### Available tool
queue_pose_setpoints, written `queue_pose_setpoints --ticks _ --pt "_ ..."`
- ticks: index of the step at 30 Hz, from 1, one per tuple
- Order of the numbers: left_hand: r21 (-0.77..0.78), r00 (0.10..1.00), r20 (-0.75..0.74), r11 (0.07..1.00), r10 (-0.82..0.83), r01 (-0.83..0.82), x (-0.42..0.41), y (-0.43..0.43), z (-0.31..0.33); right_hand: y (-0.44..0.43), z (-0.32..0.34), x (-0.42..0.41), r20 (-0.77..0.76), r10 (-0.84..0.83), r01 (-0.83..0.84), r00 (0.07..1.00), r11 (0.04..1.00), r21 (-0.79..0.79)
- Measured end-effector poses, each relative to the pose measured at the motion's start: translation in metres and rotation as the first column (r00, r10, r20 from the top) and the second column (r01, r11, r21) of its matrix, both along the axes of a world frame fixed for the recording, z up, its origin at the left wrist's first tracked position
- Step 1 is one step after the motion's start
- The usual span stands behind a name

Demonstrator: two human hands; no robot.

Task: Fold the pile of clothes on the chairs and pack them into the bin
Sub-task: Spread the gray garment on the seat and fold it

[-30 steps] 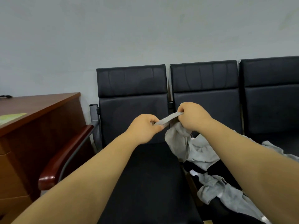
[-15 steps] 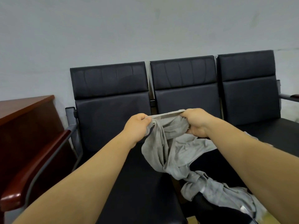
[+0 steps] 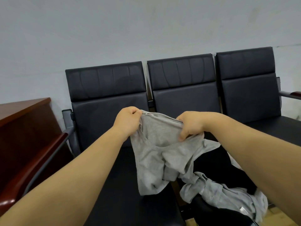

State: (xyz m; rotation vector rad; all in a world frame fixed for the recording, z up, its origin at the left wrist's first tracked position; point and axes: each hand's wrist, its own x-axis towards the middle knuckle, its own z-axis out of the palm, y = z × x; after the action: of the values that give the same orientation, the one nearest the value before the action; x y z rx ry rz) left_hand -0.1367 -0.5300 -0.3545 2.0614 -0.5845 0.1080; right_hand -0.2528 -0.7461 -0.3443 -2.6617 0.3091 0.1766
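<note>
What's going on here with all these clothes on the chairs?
A person is sorting laundry by hand. The left hand and right hand each grip one end of the upper edge of a light grey cloth garment, holding it up above the row of black padded chairs. Its lower part hangs down crumpled, not yet folded. A heap of grey and black clothes lies on the middle seat beside it.
</note>
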Motion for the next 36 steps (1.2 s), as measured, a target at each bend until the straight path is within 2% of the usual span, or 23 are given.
queue_pose_setpoints --ticks 2,4,5,7,9,10,12,13,14,15,16,18,20,22,23,25,26,27,29,30,31,33,36 --pt "-0.136 0.987 -0.148 0.990 -0.057 0.037 0.001 0.000 0.002 0.003 0.009 0.005 0.012 -0.033 0.035 0.999 0.972 -0.232" --pt "-0.273 0.953 -0.264 0.959 -0.147 0.072 -0.001 -0.002 0.002 0.002 0.017 0.011 0.055 -0.055 0.068 0.997 0.963 -0.259" --pt "-0.277 0.947 -0.261 0.954 -0.190 0.115 -0.002 -0.001 0.001 0.000 0.022 0.014 0.077 -0.062 0.077 0.995 0.974 -0.213" --pt "-0.156 0.940 -0.177 0.952 -0.290 0.264 -0.006 0.003 0.003 -0.005 0.028 0.018 0.143 -0.107 0.100 0.984 0.994 0.054" --pt "0.067 0.905 -0.158 0.910 -0.395 0.409 -0.009 0.010 0.006 -0.006 0.031 0.018 0.173 -0.182 0.079 0.968 0.875 0.478" --pt "0.196 0.891 -0.172 0.872 -0.419 0.448 -0.009 0.013 0.009 -0.007 0.032 0.018 0.173 -0.200 0.055 0.964 0.790 0.610" --pt "0.375 0.886 -0.213 0.803 -0.413 0.464 -0.005 0.017 0.014 -0.005 0.034 0.014 0.165 -0.171 0.011 0.971 0.726 0.688" --pt "0.374 0.879 -0.250 0.797 -0.406 0.474 -0.003 0.019 0.018 -0.003 0.034 0.010 0.150 -0.127 -0.014 0.980 0.716 0.698" --pt "0.299 0.861 -0.310 0.818 -0.404 0.491 -0.001 0.020 0.022 -0.002 0.035 0.006 0.122 -0.072 -0.036 0.990 0.708 0.705" --pt "0.149 0.822 -0.390 0.853 -0.415 0.501 0.000 0.020 0.027 -0.001 0.035 0.002 0.081 -0.008 -0.052 0.997 0.704 0.708" --pt "-0.033 0.773 -0.467 0.882 -0.430 0.471 0.001 0.021 0.031 0.002 0.036 -0.003 0.033 0.073 -0.076 0.997 0.722 0.688" --pt "-0.311 0.680 -0.551 0.875 -0.484 0.371 0.004 0.020 0.038 0.010 0.037 -0.011 -0.112 0.216 -0.129 0.970 0.845 0.520" --pt "-0.415 0.643 -0.554 0.845 -0.529 0.337 0.004 0.013 0.040 0.019 0.040 -0.016 -0.206 0.188 -0.161 0.960 0.977 0.138" --pt "-0.432 0.656 -0.534 0.839 -0.534 0.332 -0.003 0.007 0.041 0.024 0.047 -0.014 -0.184 0.089 -0.135 0.979 0.958 -0.253" --pt "-0.431 0.662 -0.519 0.835 -0.540 0.343 -0.007 0.003 0.040 0.025 0.051 -0.013 -0.150 0.048 -0.101 0.988 0.924 -0.370" --pt "-0.351 0.692 -0.456 0.827 -0.560 0.439 -0.013 0.001 0.038 0.023 0.063 -0.011 -0.082 0.015 -0.054 0.997 0.871 -0.489" --pt "-0.226 0.724 -0.404 0.828 -0.559 0.513 -0.016 0.001 0.039 0.019 0.070 -0.010 -0.059 0.016 -0.043 0.998 0.868 -0.494" --pt "-0.045 0.755 -0.348 0.814 -0.556 0.579 -0.018 0.002 0.041 0.014 0.077 -0.009 -0.044 0.018 -0.036 0.999 0.890 -0.454" --pt "0.345 0.812 -0.274 0.736 -0.515 0.583 -0.020 0.002 0.043 0.004 0.085 -0.009 -0.021 0.021 -0.025 1.000 0.969 -0.244" --pt "0.445 0.832 -0.256 0.704 -0.492 0.553 -0.021 0.000 0.046 0.001 0.087 -0.009 -0.009 0.023 -0.023 1.000 0.993 -0.118" --pt "0.474 0.848 -0.242 0.705 -0.472 0.527 -0.021 -0.001 0.048 -0.001 0.087 -0.009 0.005 0.021 -0.021 1.000 1.000 0.001" --pt "0.380 0.855 -0.285 0.768 -0.433 0.516 -0.016 -0.002 0.056 -0.005 0.085 -0.009 0.048 0.008 -0.017 0.999 0.984 0.178" --pt "0.197 0.852 -0.326 0.852 -0.409 0.484 -0.008 0.000 0.066 -0.012 0.081 -0.014 0.051 0.011 -0.025 0.999 0.959 0.281"
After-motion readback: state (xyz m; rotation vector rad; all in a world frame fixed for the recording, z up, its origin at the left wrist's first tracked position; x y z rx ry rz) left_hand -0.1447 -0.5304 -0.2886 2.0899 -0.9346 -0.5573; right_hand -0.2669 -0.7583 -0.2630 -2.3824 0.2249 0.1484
